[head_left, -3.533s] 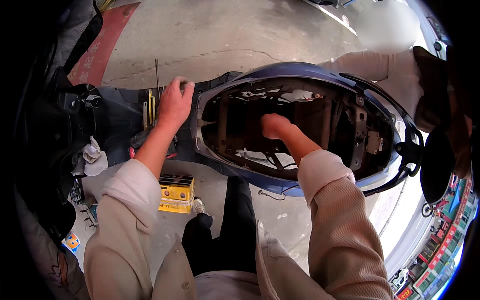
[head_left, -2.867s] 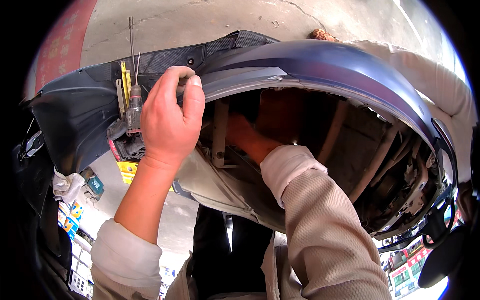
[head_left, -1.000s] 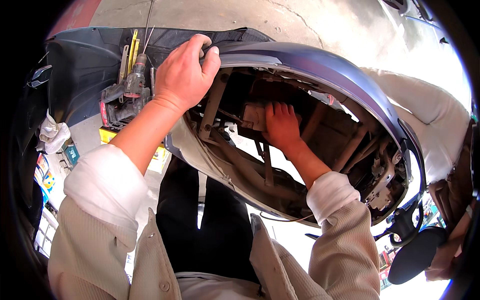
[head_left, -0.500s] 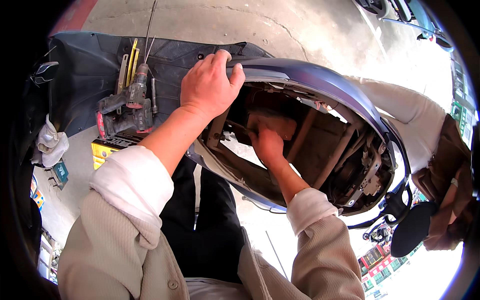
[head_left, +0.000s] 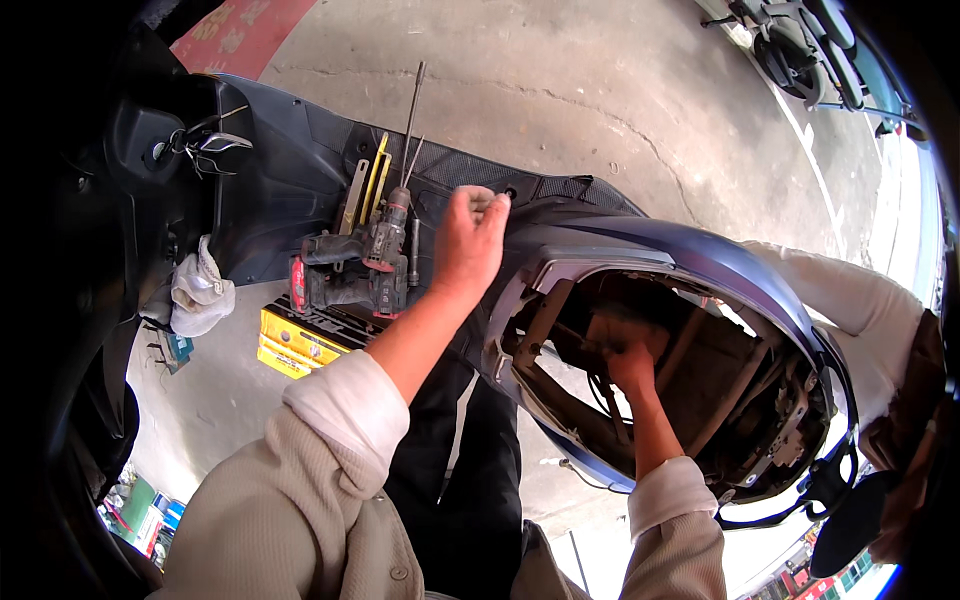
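My left hand is over the scooter's dark footboard, thumb and fingers pinched together. Whatever small thing its fingertips may hold, I cannot make it out. Inside the opening of the blue scooter body is my right hand, its fingers curled in shadow against a brown flat piece. What those fingers grip is hidden. Left of my left hand, a cordless drill with a long bit lies on the footboard beside a second red-and-black power tool.
Yellow-handled tools lie by the drill. A yellow box stands below them. A whitish cloth hangs at the left near keys. At the right, another person's pale sleeve is beside the body; a parked two-wheeler stands beyond.
My left hand has left the body's upper rim and closed into a pinch over the footboard. My right hand stays inside the opening. The view has shifted, so the scene sits further right and lower.
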